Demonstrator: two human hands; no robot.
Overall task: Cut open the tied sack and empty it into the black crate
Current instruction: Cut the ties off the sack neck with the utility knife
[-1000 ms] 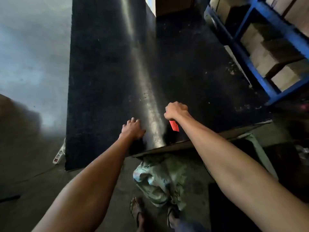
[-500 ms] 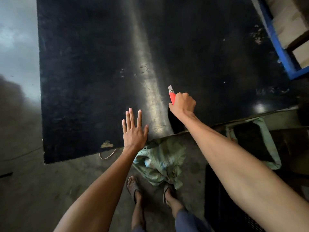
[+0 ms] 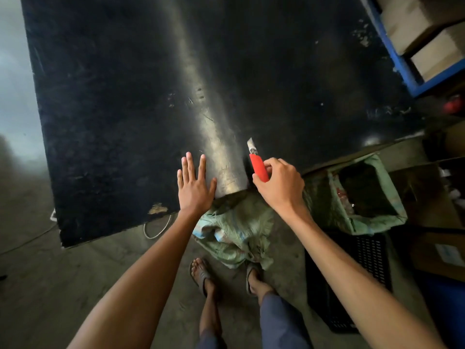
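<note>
Head view. A wide black table [image 3: 113,102] fills the upper frame; its surface beyond the fingertips is bare, and its near edge runs directly under both wrists. The left hand [image 3: 193,187] lies flat on the tabletop at that edge, fingers spread and straight. The right hand [image 3: 279,185] grips a red utility knife [image 3: 258,165], thumb and fingers closed around the handle, blade extended and pointing away over the table. Below the edge, between the two forearms, a pale green woven sack [image 3: 236,235] sits crumpled on the floor, just ahead of the sandalled feet. Right of the right forearm stands the black crate [image 3: 362,260], perforated wall visible, touching a second, open green sack [image 3: 367,195].
</note>
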